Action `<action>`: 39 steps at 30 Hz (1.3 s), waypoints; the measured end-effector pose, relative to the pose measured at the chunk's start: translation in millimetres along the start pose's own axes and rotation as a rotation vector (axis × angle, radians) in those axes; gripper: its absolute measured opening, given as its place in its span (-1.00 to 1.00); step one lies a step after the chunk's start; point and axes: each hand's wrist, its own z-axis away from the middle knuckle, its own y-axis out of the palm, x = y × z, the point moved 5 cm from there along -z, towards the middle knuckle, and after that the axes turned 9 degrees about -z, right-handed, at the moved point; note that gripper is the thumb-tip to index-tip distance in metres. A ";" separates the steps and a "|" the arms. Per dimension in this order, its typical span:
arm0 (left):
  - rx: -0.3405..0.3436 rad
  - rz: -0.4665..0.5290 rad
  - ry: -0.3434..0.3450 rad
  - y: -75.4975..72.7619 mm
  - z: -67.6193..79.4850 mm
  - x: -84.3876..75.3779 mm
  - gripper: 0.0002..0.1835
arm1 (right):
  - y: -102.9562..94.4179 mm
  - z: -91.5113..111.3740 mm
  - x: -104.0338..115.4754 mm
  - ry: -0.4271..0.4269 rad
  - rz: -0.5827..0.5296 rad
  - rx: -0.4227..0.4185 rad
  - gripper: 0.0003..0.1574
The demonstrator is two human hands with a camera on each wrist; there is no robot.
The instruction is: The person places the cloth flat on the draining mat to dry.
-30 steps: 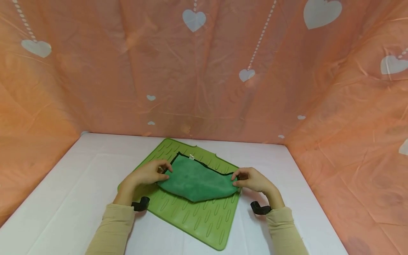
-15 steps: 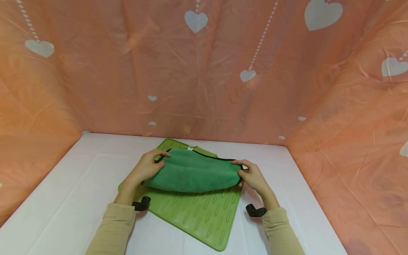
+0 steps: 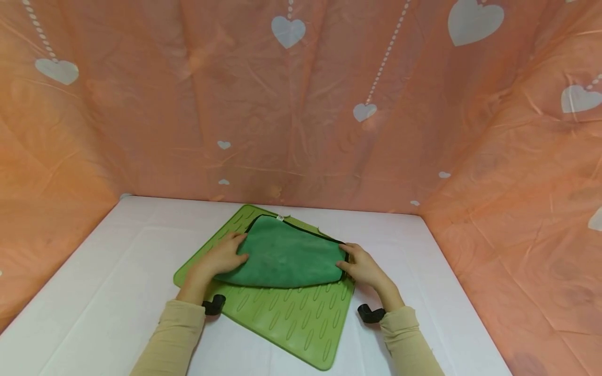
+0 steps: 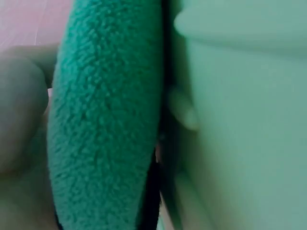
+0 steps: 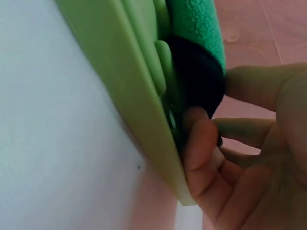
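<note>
A folded green towel point(image 3: 291, 253) with black edging and a small white label lies over the ribbed light-green mat point(image 3: 287, 329). At its left end is my left hand point(image 3: 223, 256), thumb on top and fingers along the edge. The left wrist view shows the towel's fuzzy, rounded fold point(image 4: 105, 115) close beside the mat, with part of the hand at the left. My right hand point(image 3: 362, 263) grips the opposite end. From the right wrist, the thumb rests on the towel while curled fingers point(image 5: 201, 148) sit at its black edge point(image 5: 199, 76), right by the mat's rim.
The mat lies at an angle on a white-covered table point(image 3: 117, 292). Orange curtains with pale hearts point(image 3: 301, 130) enclose the back and both sides. Each wrist carries a black camera mount point(image 3: 371, 313).
The towel was raised and spread wider between both hands, then came down flatter on the mat. Both hands rose with it and have since lowered; the right hand has moved slightly left.
</note>
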 end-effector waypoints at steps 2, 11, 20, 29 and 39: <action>-0.009 0.006 0.004 -0.7 0.2 -0.3 -0.32 | -1.4 0.8 0.7 0.004 0.005 -0.016 -0.31; -0.069 -0.019 0.036 -4.8 2.0 -4.0 -0.51 | -1.1 4.5 2.1 0.047 -0.070 0.029 -0.53; -0.018 -0.007 0.050 3.6 -2.2 -5.0 -0.37 | -3.6 2.8 2.4 0.088 -0.051 -0.046 -0.42; -0.120 0.054 0.096 -17.3 5.6 -7.9 -0.48 | -8.9 6.7 13.2 0.052 0.099 -0.131 -0.42; 0.100 0.150 0.198 -21.4 16.3 -19.0 -0.81 | 12.1 10.1 51.4 -0.165 0.013 -0.018 -0.59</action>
